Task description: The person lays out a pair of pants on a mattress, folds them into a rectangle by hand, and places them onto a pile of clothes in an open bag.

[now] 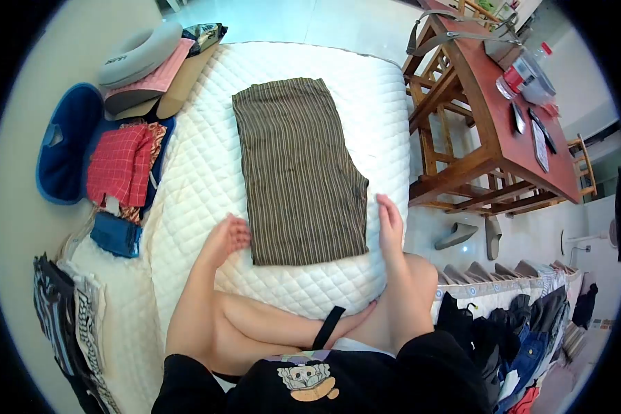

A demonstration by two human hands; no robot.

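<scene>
A pair of brown striped trousers (300, 172) lies flat on the white quilted mattress (283, 286), folded lengthwise with the crotch point sticking out at the right. My left hand (226, 239) is beside its lower left edge, fingers loosely bent and apart, holding nothing. On the other side, my right hand (390, 224) is near the lower right edge with its fingers stretched out and nothing in them. A small gap shows between the right hand and the cloth. My crossed legs are just below the trousers.
At the left, a blue open case (65, 148) holds folded red checked clothes (121, 162). A grey neck pillow (141, 55) lies above it. Dark striped clothes (58, 324) are at lower left. A wooden table (462, 103) stands right; piled clothes (510, 338) lie at lower right.
</scene>
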